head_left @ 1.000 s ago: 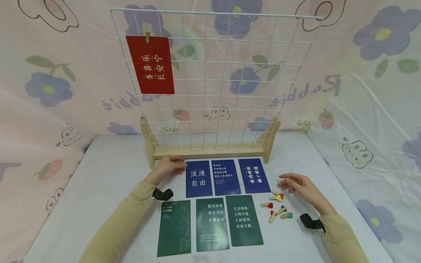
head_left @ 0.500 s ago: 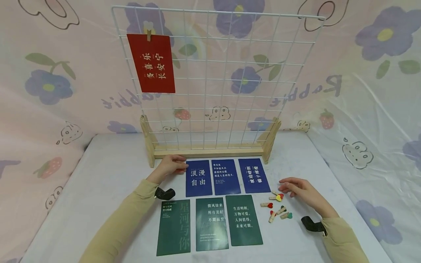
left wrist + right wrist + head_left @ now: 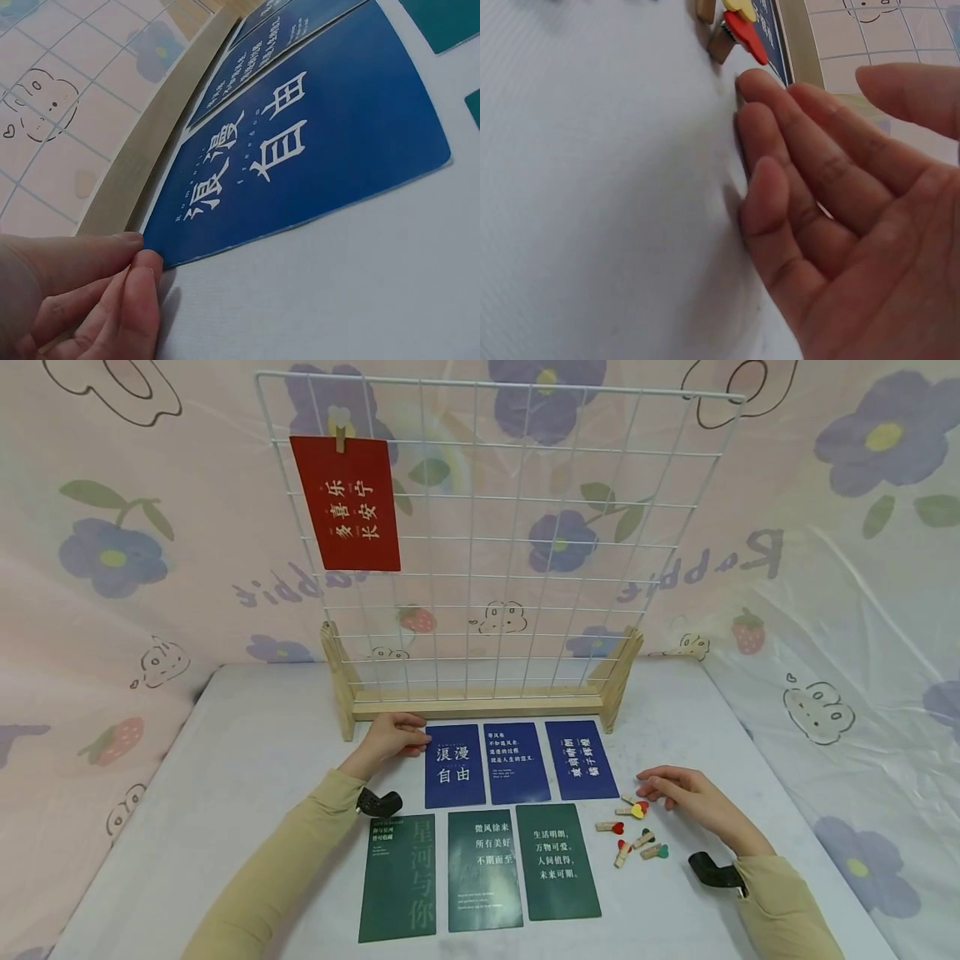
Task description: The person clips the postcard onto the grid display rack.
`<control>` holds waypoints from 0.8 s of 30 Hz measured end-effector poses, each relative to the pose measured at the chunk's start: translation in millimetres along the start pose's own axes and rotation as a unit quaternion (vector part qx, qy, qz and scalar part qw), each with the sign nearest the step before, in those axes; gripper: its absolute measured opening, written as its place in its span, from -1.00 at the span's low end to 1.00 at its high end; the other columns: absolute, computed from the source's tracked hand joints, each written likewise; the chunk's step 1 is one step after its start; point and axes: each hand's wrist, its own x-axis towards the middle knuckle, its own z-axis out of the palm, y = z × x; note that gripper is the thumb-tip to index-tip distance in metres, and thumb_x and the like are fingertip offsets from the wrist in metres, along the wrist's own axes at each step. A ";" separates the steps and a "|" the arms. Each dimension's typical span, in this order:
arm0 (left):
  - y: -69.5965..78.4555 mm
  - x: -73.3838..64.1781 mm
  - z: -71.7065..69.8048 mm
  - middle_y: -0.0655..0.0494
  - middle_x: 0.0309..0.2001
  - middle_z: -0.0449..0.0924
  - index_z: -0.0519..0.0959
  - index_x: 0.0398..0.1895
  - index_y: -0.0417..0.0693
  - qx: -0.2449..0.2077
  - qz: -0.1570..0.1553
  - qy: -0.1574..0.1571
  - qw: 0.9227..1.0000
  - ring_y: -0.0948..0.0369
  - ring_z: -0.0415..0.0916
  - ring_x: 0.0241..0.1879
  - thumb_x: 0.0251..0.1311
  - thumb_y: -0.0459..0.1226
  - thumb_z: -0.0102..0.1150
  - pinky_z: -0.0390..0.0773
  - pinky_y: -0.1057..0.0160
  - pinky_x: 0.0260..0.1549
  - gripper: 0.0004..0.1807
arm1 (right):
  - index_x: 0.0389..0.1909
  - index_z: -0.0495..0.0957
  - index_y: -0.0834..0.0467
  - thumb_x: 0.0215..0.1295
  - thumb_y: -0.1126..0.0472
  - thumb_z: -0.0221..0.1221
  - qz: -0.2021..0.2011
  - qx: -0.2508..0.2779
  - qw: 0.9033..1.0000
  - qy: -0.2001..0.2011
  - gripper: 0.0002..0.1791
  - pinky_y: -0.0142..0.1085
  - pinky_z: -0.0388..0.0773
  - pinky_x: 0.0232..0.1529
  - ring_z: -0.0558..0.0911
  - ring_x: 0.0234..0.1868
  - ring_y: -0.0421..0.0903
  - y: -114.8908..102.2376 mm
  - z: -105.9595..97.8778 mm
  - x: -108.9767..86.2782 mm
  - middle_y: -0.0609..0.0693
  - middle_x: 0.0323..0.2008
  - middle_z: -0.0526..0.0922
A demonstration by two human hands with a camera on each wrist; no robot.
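Observation:
At the upper left corner of a blue card (image 3: 455,767) with white characters, my left hand (image 3: 387,742) pinches the edge between thumb and fingertips. The left wrist view shows the thumb tip (image 3: 131,238) close against that corner; the card lies flat. My right hand (image 3: 693,793) rests on the table with loosely bent fingers and holds nothing. Just left of it lie several small wooden clips (image 3: 609,827) with red, yellow and green hearts. In the right wrist view a clip with a red heart (image 3: 744,36) lies beyond the fingertips.
Behind the cards stands a white wire grid (image 3: 525,568) in a wooden base (image 3: 480,706). A red card (image 3: 352,527) hangs on it from a wooden clip (image 3: 341,439). Two more blue cards (image 3: 517,785) and three green cards (image 3: 483,893) lie on the white table (image 3: 247,752).
Both hands stay almost where they were, with the left fingers at the blue card's corner. The view has shifted very slightly; cards and clips lie unchanged.

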 end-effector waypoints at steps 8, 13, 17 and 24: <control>-3.0 0.8 0.0 -0.08 -0.41 0.67 0.50 0.03 -0.47 -0.011 -0.002 0.008 1.000 0.21 0.62 -0.53 0.06 -0.56 0.29 0.64 0.33 -0.53 -0.59 | 0.12 0.45 0.38 0.50 0.11 -0.04 -0.005 -0.002 1.000 -0.004 -0.57 -0.34 0.56 -0.28 0.59 -0.20 -0.03 -1.2 0.2 -0.7 0.17 -0.15 0.65; -5.3 1.5 0.2 -0.05 -0.45 0.66 0.52 0.00 -0.46 -0.025 0.003 0.013 1.000 0.23 0.61 -0.56 0.04 -0.56 0.30 0.64 0.35 -0.55 -0.60 | 0.14 0.44 0.37 0.50 0.09 -0.04 0.004 0.001 1.000 -0.005 -0.56 -0.35 0.56 -0.25 0.59 -0.19 -0.05 -1.3 1.2 -0.4 0.16 -0.13 0.64; -8.8 2.9 0.3 -0.07 -0.47 0.66 0.53 -0.04 -0.48 -0.030 0.018 0.017 0.999 0.24 0.60 -0.59 0.00 -0.56 0.33 0.63 0.36 -0.57 -0.60 | 0.14 0.44 0.36 0.50 0.08 -0.04 0.013 0.002 1.000 -0.004 -0.56 -0.35 0.56 -0.24 0.59 -0.19 -0.06 0.9 2.4 0.2 0.15 -0.13 0.64; -12.3 3.7 1.7 -0.10 -0.47 0.67 0.56 -0.08 -0.44 -0.005 0.042 0.033 0.999 0.23 0.59 -0.62 -0.10 -0.55 0.41 0.61 0.35 -0.62 -0.58 | 0.13 0.45 0.33 0.50 0.07 -0.03 0.011 -0.008 1.000 -0.001 -0.57 -0.34 0.54 -0.26 0.57 -0.18 -0.05 1.6 3.8 1.3 0.13 -0.15 0.64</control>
